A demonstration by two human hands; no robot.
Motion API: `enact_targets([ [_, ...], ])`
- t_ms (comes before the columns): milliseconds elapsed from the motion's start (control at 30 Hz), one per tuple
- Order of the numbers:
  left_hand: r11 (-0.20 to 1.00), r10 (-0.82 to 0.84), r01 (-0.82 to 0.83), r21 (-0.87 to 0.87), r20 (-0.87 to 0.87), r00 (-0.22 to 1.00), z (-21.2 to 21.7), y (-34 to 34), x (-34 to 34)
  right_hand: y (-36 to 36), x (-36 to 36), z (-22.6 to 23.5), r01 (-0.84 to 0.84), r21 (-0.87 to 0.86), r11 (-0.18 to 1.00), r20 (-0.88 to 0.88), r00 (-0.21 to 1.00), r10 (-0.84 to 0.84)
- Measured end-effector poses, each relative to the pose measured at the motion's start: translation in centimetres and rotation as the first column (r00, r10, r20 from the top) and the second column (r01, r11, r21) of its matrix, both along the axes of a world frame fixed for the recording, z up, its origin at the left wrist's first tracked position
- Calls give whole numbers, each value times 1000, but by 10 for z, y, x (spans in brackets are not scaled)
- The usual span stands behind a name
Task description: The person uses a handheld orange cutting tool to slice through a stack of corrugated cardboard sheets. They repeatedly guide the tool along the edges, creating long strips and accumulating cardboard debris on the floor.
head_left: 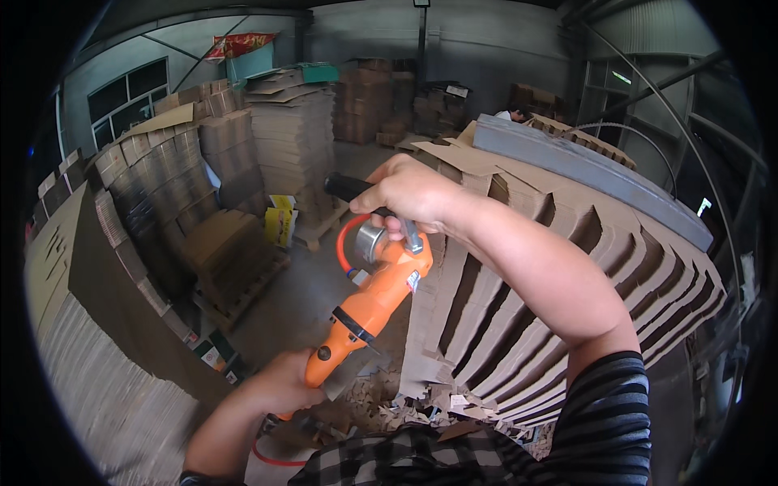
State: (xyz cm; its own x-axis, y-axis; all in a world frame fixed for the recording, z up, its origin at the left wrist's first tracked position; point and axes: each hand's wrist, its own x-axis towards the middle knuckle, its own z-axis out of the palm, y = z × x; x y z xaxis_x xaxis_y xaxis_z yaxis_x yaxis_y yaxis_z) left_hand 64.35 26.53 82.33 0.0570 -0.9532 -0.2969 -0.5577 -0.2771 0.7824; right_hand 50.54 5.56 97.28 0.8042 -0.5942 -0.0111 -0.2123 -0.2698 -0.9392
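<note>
Against die-cut cardboard stack (567, 267): orange power tool (374, 301) looks heavy, rigid; right hand (409, 193) wrapped tight round black side handle (347, 188); left hand (279, 381) clenched on rear body; two-handed hold suits weight.

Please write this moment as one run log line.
left hand: grips orange power tool body | right hand: holds its black side handle | beside cardboard stack

walls: grey (486, 40) | floor: bare concrete (312, 283) | windows: left wall (126, 93) | stacked cardboard (292, 138) on pallets
</note>
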Motion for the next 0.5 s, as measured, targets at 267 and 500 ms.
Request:
enact_targets([
  [267,998,17,-8,58,-156,988,-42,-7,12,3,5,-23,117,-12,993,-66,991,-118],
  [500,996,62,-73,-48,-192,979,-71,-5,14,6,7,-56,102,-54,993,-59,993,-105],
])
